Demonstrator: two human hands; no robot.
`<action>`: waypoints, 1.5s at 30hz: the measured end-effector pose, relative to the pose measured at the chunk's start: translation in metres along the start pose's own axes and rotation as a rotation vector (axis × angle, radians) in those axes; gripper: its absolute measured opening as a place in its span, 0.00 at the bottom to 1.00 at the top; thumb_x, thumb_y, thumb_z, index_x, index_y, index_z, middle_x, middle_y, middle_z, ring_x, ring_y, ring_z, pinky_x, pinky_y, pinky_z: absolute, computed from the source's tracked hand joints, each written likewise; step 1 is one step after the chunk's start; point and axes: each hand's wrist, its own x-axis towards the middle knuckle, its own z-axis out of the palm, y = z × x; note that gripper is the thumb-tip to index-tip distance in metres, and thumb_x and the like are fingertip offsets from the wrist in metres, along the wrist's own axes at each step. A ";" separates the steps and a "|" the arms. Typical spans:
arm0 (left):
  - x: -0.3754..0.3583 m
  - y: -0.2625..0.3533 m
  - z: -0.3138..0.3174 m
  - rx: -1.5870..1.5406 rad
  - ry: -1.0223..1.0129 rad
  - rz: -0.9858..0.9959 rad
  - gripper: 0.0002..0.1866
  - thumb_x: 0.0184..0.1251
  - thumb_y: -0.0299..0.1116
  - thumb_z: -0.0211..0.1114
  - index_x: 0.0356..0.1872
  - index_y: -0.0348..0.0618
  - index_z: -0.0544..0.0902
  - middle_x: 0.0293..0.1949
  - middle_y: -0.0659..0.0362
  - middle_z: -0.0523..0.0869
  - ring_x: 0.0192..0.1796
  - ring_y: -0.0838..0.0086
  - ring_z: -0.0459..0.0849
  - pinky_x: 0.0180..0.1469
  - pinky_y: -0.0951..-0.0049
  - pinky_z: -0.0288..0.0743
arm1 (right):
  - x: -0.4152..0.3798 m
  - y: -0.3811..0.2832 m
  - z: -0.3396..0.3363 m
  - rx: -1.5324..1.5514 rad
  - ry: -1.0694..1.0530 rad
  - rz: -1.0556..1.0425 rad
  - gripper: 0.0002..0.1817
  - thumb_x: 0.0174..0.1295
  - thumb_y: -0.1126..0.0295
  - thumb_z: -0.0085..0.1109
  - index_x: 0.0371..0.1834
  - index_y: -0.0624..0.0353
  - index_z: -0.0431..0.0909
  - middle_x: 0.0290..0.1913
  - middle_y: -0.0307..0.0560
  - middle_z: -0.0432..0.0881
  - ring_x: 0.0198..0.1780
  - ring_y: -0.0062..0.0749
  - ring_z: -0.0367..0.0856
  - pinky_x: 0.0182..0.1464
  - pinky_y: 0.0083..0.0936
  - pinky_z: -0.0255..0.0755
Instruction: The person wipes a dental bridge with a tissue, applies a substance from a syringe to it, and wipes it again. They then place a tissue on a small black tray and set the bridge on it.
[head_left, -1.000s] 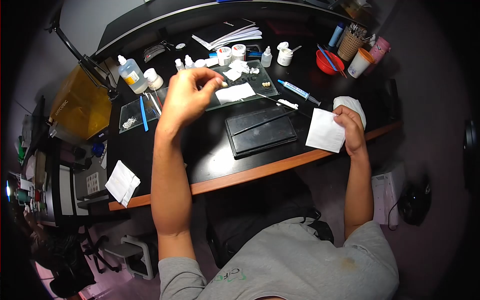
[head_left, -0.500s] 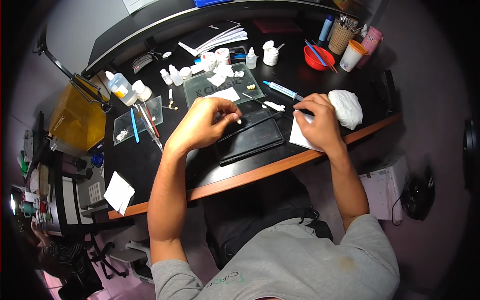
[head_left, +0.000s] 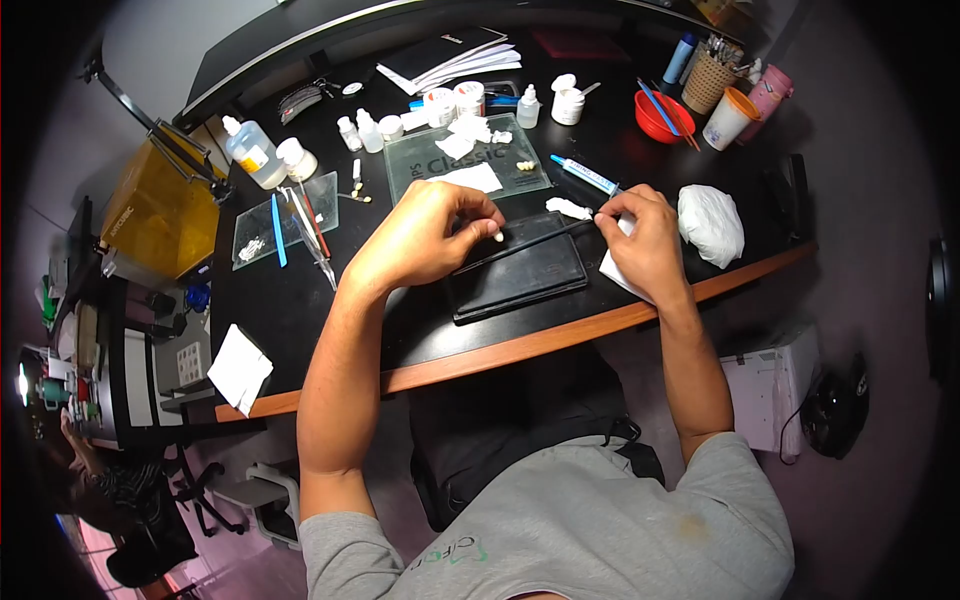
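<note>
My left hand is above the black case, thumb and fingertips closed on a small white tooth-shaped piece. Opposite it, my right hand pinches the end of a thin dark tool that slants across the case; its far end is hard to separate from the case's dark edge. Just beyond these fingers lies a crumpled white tissue. A labelled syringe rests past my right hand, and a white pad shows partly beneath that hand.
Behind stands a glass slab with tissues and small tooth-coloured pieces. Left are a smaller glass plate with tweezers and sticks, and a bottle. Right are a white wrapped bundle, a red bowl and a cup.
The thin dark tool that lay by the glass slab is now at my right fingertips. My left hand still holds the white piece. The whole view has shifted slightly.
</note>
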 end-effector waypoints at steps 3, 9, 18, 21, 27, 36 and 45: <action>-0.001 -0.002 -0.008 0.051 0.089 -0.076 0.08 0.71 0.29 0.68 0.43 0.37 0.91 0.35 0.55 0.93 0.31 0.79 0.84 0.35 0.74 0.76 | 0.005 -0.004 -0.003 0.061 0.113 0.029 0.03 0.54 0.76 0.73 0.30 0.60 0.86 0.36 0.48 0.83 0.43 0.46 0.81 0.48 0.39 0.73; 0.001 -0.033 -0.016 0.227 0.415 -0.249 0.08 0.67 0.28 0.70 0.42 0.34 0.91 0.36 0.46 0.93 0.39 0.65 0.93 0.47 0.66 0.83 | 0.001 -0.028 -0.020 0.200 -0.119 -0.227 0.04 0.52 0.76 0.74 0.31 0.60 0.88 0.34 0.46 0.85 0.41 0.39 0.81 0.45 0.34 0.74; 0.009 -0.056 -0.006 0.324 0.622 -0.309 0.06 0.63 0.29 0.71 0.36 0.38 0.92 0.31 0.45 0.91 0.37 0.55 0.92 0.47 0.59 0.84 | -0.015 -0.047 -0.011 0.233 -0.218 -0.250 0.03 0.54 0.76 0.72 0.30 0.62 0.87 0.32 0.47 0.84 0.40 0.42 0.80 0.45 0.35 0.74; 0.010 -0.056 -0.002 0.367 0.626 -0.322 0.07 0.63 0.31 0.71 0.36 0.40 0.92 0.31 0.45 0.91 0.38 0.53 0.92 0.47 0.57 0.84 | -0.022 -0.052 -0.014 0.234 -0.221 -0.215 0.03 0.54 0.77 0.72 0.30 0.62 0.87 0.32 0.46 0.84 0.39 0.41 0.80 0.44 0.35 0.74; 0.009 -0.049 0.004 0.506 0.572 -0.375 0.08 0.64 0.33 0.70 0.38 0.42 0.92 0.35 0.46 0.92 0.41 0.51 0.92 0.49 0.56 0.84 | -0.030 -0.055 -0.008 0.197 -0.174 -0.150 0.03 0.53 0.77 0.73 0.29 0.61 0.87 0.30 0.45 0.84 0.37 0.39 0.79 0.41 0.34 0.72; 0.009 -0.065 0.006 0.496 0.567 -0.384 0.09 0.63 0.31 0.69 0.40 0.42 0.93 0.37 0.45 0.92 0.42 0.48 0.91 0.49 0.55 0.85 | -0.023 -0.054 -0.006 0.072 -0.213 -0.284 0.03 0.55 0.74 0.74 0.33 0.57 0.90 0.35 0.41 0.83 0.44 0.39 0.79 0.51 0.36 0.70; -0.101 0.046 -0.019 0.155 1.043 0.011 0.08 0.63 0.24 0.73 0.42 0.40 0.91 0.35 0.57 0.92 0.31 0.77 0.83 0.34 0.77 0.73 | -0.025 -0.053 -0.004 0.112 -0.136 -0.348 0.10 0.53 0.76 0.74 0.39 0.60 0.89 0.39 0.48 0.82 0.47 0.44 0.79 0.54 0.38 0.72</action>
